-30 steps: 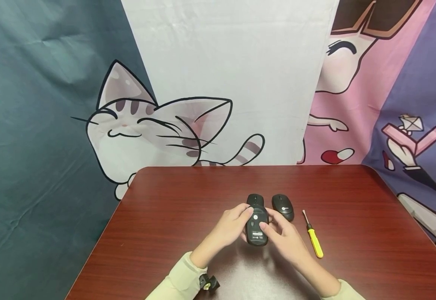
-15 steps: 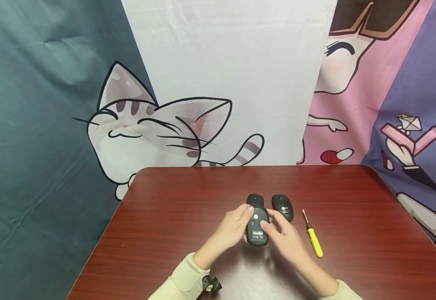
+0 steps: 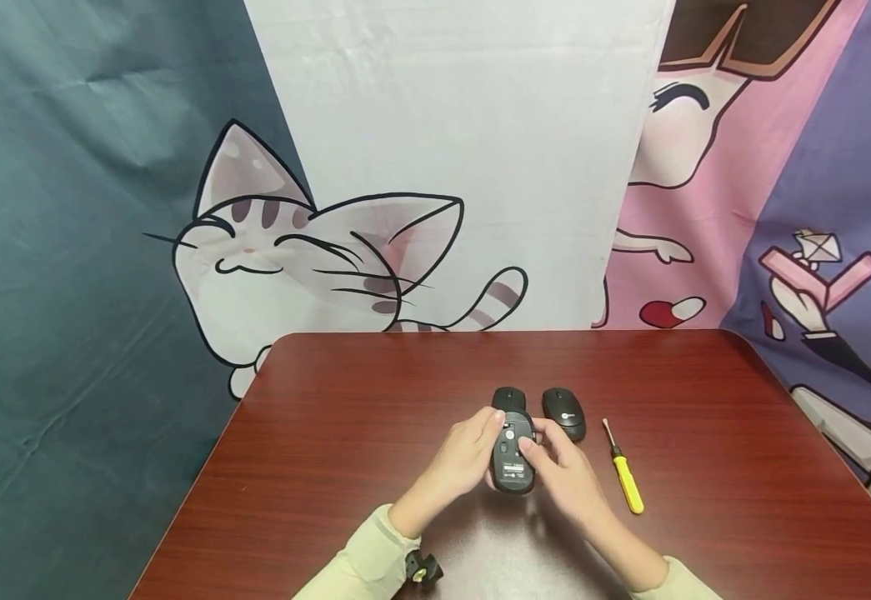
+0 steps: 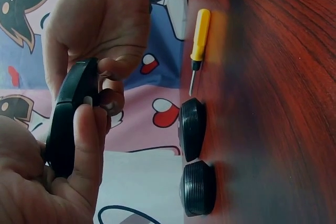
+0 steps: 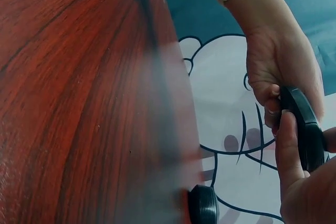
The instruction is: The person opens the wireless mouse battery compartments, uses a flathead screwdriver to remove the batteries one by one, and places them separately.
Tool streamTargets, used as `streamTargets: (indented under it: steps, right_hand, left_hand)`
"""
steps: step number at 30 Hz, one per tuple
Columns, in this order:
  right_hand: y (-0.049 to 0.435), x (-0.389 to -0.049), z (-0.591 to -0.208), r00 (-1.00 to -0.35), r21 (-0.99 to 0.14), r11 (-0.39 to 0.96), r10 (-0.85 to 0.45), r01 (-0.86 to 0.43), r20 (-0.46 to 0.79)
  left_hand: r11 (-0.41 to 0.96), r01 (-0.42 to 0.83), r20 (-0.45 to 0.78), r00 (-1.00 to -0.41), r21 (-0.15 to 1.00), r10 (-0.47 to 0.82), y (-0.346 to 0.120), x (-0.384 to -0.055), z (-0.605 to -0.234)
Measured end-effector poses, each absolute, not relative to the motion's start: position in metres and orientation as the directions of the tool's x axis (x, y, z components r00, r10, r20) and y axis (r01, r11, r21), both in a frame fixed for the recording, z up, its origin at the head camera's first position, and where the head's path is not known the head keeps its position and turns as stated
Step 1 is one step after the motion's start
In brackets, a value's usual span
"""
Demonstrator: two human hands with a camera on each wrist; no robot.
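Note:
Both hands hold a black computer mouse (image 3: 513, 468), its underside with a white label and a light round spot facing up in the head view. My left hand (image 3: 459, 457) grips its left side, thumb near the far end. My right hand (image 3: 568, 475) holds the right side, with the thumb pressed on the underside. In the left wrist view the mouse (image 4: 64, 129) is seen edge-on between both hands, raised off the table. The right wrist view shows the same mouse (image 5: 303, 124) from its other side, fingers of both hands curled round it.
A second black mouse (image 3: 508, 398) stands on the red-brown table (image 3: 330, 433) just behind the held one, which partly covers it. Right of it is a third black mouse (image 3: 563, 412). Farther right lies a screwdriver (image 3: 627, 479) with a yellow handle. A printed curtain (image 3: 480, 125) hangs behind.
Over the last second the left forearm has shifted slightly to the right. The mouse and both hands stay nearly in place, the grip unchanged.

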State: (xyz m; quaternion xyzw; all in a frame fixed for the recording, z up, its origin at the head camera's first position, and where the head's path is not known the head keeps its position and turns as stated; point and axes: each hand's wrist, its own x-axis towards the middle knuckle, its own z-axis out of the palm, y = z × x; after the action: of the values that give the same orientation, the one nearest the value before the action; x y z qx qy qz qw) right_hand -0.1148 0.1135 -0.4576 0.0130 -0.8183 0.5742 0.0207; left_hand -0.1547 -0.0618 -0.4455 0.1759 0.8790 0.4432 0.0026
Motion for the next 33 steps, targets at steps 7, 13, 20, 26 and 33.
streamTargets:
  steps: [7,13,20,26,33]
  right_hand:
    - [0.114,-0.115,-0.457,-0.998,-0.935,0.350,0.006,-0.058,0.064]
    - [0.116,-0.115,-0.456,-0.999,-0.951,0.307,0.010,-0.037,0.042]
    - [0.116,-0.115,-0.453,-1.000,-0.983,0.185,-0.005,0.013,-0.014]
    - [0.116,-0.113,-0.452,-1.000,-0.978,0.207,-0.006,0.022,-0.023]
    - [0.119,-0.116,-0.452,-0.999,-0.973,0.228,-0.021,0.036,-0.042]
  left_hand:
    - [0.441,0.216,0.067,-0.942,0.871,0.330,-0.062,-0.154,-0.445]
    - [0.260,0.066,-0.039,-0.924,0.963,0.381,-0.062,-0.152,-0.442]
    - [0.189,0.026,-0.057,-0.906,0.982,0.419,-0.064,-0.149,-0.441]
    - [0.170,-0.004,-0.075,-0.905,0.986,0.419,-0.067,-0.147,-0.444]
    - [0.162,0.004,-0.067,-0.900,0.987,0.431,-0.069,-0.145,-0.442]
